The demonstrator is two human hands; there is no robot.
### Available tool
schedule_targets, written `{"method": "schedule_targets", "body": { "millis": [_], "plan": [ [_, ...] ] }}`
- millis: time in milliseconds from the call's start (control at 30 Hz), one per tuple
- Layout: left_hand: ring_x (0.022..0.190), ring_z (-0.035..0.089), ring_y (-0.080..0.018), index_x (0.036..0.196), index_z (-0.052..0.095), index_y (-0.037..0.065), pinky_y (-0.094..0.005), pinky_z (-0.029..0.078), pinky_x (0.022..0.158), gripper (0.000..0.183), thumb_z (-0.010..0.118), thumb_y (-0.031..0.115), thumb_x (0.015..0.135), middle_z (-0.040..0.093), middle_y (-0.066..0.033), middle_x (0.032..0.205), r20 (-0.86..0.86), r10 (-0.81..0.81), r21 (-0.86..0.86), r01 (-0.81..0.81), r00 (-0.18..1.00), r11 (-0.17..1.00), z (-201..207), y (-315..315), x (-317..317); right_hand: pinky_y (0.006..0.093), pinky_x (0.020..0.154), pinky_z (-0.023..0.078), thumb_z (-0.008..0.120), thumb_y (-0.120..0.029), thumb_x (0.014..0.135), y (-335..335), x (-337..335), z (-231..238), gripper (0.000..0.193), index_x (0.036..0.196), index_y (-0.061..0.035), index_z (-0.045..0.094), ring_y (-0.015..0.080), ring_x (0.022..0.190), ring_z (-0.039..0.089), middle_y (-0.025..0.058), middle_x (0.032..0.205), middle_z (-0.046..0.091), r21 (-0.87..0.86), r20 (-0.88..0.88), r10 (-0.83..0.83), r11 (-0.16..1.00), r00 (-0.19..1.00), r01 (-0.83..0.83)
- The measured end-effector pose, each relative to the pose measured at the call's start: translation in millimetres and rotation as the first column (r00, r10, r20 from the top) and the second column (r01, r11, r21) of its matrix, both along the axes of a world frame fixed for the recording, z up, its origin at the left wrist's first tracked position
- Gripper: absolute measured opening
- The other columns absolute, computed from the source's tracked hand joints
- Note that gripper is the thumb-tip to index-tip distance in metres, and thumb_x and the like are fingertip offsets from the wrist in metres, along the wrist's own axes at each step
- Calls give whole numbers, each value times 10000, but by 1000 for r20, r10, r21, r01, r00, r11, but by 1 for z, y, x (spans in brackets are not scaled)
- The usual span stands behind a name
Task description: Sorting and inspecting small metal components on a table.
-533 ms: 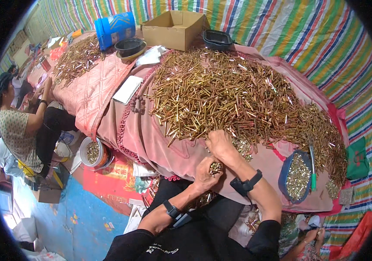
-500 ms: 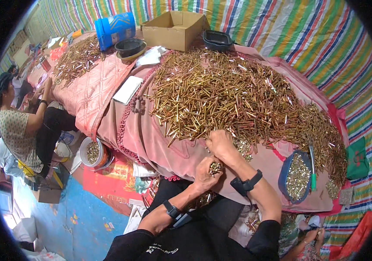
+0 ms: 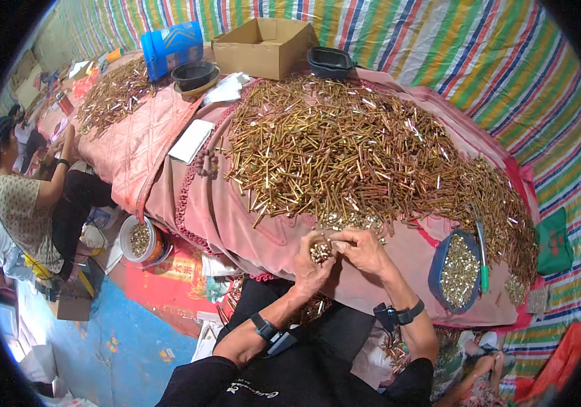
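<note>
Head view: left hand point(image 3: 309, 273) curled round small brass-coloured metal pieces point(image 3: 320, 254); right hand point(image 3: 362, 252) at its 3 o'clock, pinch can't tell. Pink cloth-covered table point(image 3: 229, 224); heaped slim brass-coloured tubes point(image 3: 351, 152) at 12 o'clock, multicoloured striped sheeting point(image 3: 453, 44) beyond.

Bunch of small gold-coloured pieces point(image 3: 320, 254), shiny ends facing up, packed close together, encircled by the left hand point(image 3: 309, 266), lengths hidden.

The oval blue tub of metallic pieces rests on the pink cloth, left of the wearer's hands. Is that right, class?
Wrong side: the head view shows the oval blue tub on the pink cloth, right of both left hand and right hand.
</note>
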State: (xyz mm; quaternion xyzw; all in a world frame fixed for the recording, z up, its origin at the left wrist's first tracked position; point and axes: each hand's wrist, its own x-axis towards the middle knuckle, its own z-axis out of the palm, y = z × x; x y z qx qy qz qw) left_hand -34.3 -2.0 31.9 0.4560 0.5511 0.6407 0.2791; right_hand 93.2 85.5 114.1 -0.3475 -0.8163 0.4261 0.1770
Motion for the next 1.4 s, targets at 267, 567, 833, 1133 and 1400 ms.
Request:
{"method": "schedule_targets", "body": {
  "millis": [267, 567, 833, 1133, 1400],
  "plan": [
    [882, 663, -220, 1168, 596, 31, -321, 530, 788, 418, 725, 98, 776, 666, -121, 977, -75, -50, -38, 47, 996, 998, -12, -1, -5, 324, 726, 534, 616, -148, 880, 31, -13, -9, 246, 1023, 40, 682, 199, 753, 668, 166, 861, 706, -77, 14, -379, 922, 925, 379],
    [904, 652, -289, 1070, 649, 34, -368, 526, 829, 363, 701, 53, 711, 667, -128, 943, -228, -105, 122, 135, 968, 983, -10, 5, -12, 483, 670, 506, 805, -328, 719, 63, -58, -15, 438, 806, 57, 617, 407, 768, 663, 281, 810, 656, 413, 313, -473, 849, 824, 330],
    [859, 641, -281, 981, 653, 41, -380, 516, 838, 283, 725, 77, 709, 670, -109, 899, -186, -188, 206, 225, 964, 952, -7, 5, -11, 485, 712, 513, 821, -358, 684, 74, -56, -25, 497, 873, 63, 639, 403, 800, 666, 268, 852, 668, 407, 280, -464, 851, 840, 334],
    [786, 637, -262, 937, 638, 40, -356, 515, 715, 227, 724, 136, 750, 655, -99, 844, -150, -182, 161, 206, 972, 965, -13, 3, -10, 521, 696, 500, 692, -259, 654, 73, -72, -18, 349, 746, 69, 621, 455, 757, 646, 317, 789, 631, 400, 322, -460, 858, 828, 321],
    [762, 645, -279, 911, 638, 25, -357, 521, 705, 213, 714, 84, 721, 643, -124, 820, -90, -180, 79, 187, 980, 979, -11, 5, -8, 487, 576, 478, 674, -139, 653, 81, -75, -28, 230, 618, 64, 572, 350, 583, 635, 275, 638, 597, 447, 359, -399, 867, 844, 220]
  ]
}}
